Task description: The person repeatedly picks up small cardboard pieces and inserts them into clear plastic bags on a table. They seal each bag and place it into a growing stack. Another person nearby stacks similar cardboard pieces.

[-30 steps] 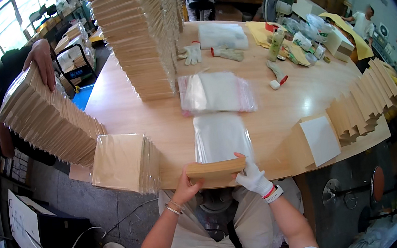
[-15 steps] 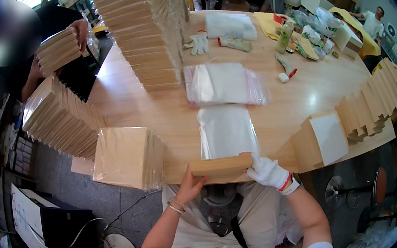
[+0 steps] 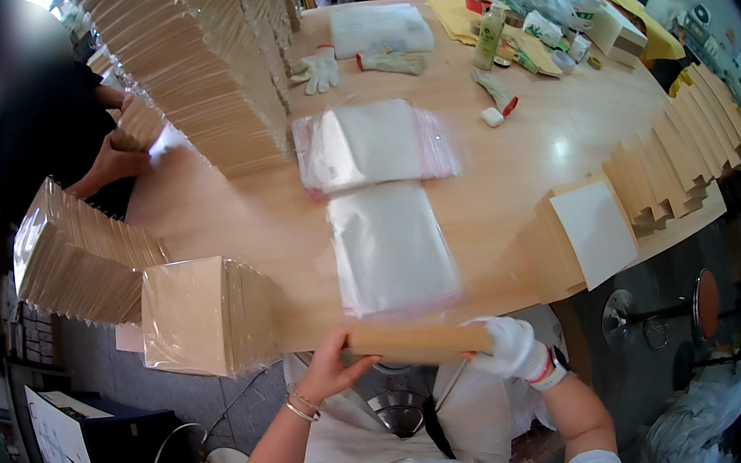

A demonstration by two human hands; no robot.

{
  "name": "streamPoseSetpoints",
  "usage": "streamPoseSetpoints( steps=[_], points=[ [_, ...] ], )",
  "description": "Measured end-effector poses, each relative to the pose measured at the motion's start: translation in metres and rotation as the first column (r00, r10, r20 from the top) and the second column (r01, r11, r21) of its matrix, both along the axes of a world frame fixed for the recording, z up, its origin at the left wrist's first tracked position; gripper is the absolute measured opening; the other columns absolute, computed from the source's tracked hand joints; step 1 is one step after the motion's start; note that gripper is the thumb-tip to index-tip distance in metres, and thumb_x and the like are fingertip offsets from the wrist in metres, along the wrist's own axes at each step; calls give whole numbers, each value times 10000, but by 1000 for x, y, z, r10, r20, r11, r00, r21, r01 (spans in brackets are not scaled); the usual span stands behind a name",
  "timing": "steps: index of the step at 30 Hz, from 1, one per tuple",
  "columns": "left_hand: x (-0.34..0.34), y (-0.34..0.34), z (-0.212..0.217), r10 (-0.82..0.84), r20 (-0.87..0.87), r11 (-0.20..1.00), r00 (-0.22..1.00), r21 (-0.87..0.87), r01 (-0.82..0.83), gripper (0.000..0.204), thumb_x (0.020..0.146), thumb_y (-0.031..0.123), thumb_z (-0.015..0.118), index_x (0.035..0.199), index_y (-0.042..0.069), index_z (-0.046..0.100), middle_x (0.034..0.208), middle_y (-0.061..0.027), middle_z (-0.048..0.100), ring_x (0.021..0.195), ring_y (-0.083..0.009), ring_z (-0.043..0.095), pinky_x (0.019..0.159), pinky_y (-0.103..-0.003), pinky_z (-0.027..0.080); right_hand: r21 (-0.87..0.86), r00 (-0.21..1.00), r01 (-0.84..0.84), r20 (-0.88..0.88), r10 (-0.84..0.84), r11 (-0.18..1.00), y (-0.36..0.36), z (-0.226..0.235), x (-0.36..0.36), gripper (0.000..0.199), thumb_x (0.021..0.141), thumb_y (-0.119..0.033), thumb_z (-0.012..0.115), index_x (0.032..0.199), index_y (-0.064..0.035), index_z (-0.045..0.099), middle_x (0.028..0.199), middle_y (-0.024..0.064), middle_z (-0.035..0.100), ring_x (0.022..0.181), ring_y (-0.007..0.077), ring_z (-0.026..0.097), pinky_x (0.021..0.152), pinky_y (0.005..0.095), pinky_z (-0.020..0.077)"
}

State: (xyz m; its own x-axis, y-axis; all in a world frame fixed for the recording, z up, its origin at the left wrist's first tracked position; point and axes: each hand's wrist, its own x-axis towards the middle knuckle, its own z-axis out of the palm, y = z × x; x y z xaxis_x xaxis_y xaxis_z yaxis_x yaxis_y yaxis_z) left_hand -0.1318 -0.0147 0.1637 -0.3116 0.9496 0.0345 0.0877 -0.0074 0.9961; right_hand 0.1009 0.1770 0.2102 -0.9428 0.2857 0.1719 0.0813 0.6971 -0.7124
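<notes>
You hold a brown paper bundle (image 3: 414, 341) at the lower centre of the frame, by the near edge of the bench (image 3: 519, 158). Your bare left hand (image 3: 333, 366) pinches one end between thumb and fingers; your gloved right hand (image 3: 507, 346) is closed on the other. Clear plastic bags (image 3: 392, 252) lie just above the bundle, a plastic-wrapped stack (image 3: 185, 317) stands at lower left, and a white sheet (image 3: 594, 232) rests against brown paper at right.

Held brown stack (image 3: 417, 340) — level before — slopes down rightward.
</notes>
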Motion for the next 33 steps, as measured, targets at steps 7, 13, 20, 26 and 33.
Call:
streamPoseSetpoints(
  steps=[7, 13, 20, 26, 33],
  points=[
    [20, 82, -35, -192, -819, 946, 540, -302, -122, 481, 843, 288, 510, 1245, 37, 424, 1350, -143, 351, 1242, -343, 322, 981, -531, 299, -579, 787, 504, 4, -616, 640, -10, -78, 75, 383, 826, -264, 602, 1118, -39, 496, 923, 36, 592, 773, 106, 574, 639, 251, 453],
    [-23, 112, -43, -159, -942, 979, 296, -190, -79, 421, 815, 206, 514, 1206, 56, 464, 1391, -136, 301, 1307, -318, 233, 972, -578, 291, -804, 733, 441, 67, -677, 398, -1, -102, 87, 378, 879, -252, 527, 1169, -21, 454, 1009, 41, 546, 852, 78, 533, 664, 206, 435],
    [27, 103, -23, -111, -916, 951, 385, -210, -225, 174, 749, 155, 544, 836, 9, 579, 837, -141, 546, 767, -284, 557, 659, -391, 487, -761, 746, 542, 240, -622, 357, -8, -125, 107, 447, 890, -293, 506, 1222, -10, 412, 1064, 64, 545, 914, 131, 548, 713, 246, 450],
    [38, 115, -50, -132, -983, 942, 129, -165, -292, 162, 676, 179, 579, 747, 34, 587, 801, -112, 547, 799, -253, 555, 633, -346, 466, -896, 733, 323, 34, -679, 304, -9, -122, 96, 418, 876, -274, 527, 1202, -42, 405, 848, 10, 547, 620, 71, 501, 475, 200, 395],
    [19, 78, -53, -67, -994, 997, 87, -69, -22, 241, 742, 142, 515, 934, 4, 561, 1059, -144, 529, 1021, -274, 505, 810, -436, 426, -902, 795, 292, 44, -605, 318, -23, -78, 101, 439, 852, -375, 547, 1153, -77, 432, 704, 0, 528, 506, 74, 490, 405, 207, 388]
  ],
)
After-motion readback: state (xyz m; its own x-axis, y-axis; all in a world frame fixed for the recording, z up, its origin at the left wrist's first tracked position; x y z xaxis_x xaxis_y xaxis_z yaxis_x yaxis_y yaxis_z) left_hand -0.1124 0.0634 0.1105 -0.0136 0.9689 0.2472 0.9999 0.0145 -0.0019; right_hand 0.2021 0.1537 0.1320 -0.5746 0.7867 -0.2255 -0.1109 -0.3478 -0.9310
